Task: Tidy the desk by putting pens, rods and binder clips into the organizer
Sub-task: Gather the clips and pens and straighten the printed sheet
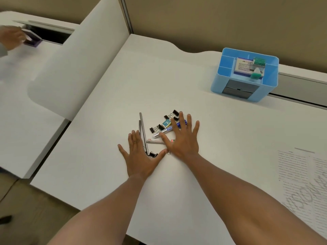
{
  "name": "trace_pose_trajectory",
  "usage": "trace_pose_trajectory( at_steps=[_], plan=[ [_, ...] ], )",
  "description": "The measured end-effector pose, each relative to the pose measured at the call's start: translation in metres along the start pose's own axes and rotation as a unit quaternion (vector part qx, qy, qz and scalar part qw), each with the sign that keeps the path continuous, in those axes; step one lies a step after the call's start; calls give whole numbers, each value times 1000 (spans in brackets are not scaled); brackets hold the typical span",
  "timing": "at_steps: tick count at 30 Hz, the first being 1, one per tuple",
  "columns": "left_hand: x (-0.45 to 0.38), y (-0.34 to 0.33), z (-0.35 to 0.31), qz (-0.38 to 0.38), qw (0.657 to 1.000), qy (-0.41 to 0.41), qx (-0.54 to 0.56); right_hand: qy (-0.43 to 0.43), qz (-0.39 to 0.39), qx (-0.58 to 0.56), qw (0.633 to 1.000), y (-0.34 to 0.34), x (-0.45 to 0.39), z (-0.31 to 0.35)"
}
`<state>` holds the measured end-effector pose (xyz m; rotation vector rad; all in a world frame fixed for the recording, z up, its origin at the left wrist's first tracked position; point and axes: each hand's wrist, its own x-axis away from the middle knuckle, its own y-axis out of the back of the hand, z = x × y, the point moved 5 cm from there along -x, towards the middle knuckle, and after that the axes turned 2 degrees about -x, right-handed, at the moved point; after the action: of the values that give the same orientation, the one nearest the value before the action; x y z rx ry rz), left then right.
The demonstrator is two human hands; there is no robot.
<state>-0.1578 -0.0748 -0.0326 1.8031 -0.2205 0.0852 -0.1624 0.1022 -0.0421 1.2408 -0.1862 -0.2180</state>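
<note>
Two bare hands lie flat, palms down, on a white tabletop (203,174) over a small heap of stationery. The left hand (141,159) has its fingers spread and released, grasping nothing; its fingertips touch the lower ends of two metal rods (142,129), which lie side by side and run toward 12 o'clock. The right hand (183,140), just beside it at 2 o'clock, is likewise splayed and relaxed, its palm and fingers covering parts of a blue pen (168,129) and a white pen (155,140). Black binder clips (156,128) are scattered near the pens, several more just beyond the right fingertips toward 12 o'clock, and one small clip (153,154) sits between the two thumbs. A small teal item (166,122) rests among the clips; what it is cannot be told. The blue organizer (230,75) stands well apart at 2 o'clock from the hands, near the tabletop's far edge, with grey drawers (238,89) in its front and a white box (244,66) and green items in its top compartments. None of the pens, rods or clips is in it. A printed sheet (304,184) lies at 4 o'clock by the right forearm. At 10 o'clock, beyond a white partition (88,59), another person's hand (12,37) touches a purple object (32,40) on a neighbouring desk.
</note>
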Motion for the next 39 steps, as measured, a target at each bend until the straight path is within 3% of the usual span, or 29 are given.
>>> trace_pose_trajectory(
  at_steps=[22,39],
  plan=[
    [-89,19,20,-17,999,-42,8,2,2,-10,1000,-12,-65,30],
    [-110,23,24,-26,998,-49,25,4,16,-6,1000,-14,-87,41]
  ],
)
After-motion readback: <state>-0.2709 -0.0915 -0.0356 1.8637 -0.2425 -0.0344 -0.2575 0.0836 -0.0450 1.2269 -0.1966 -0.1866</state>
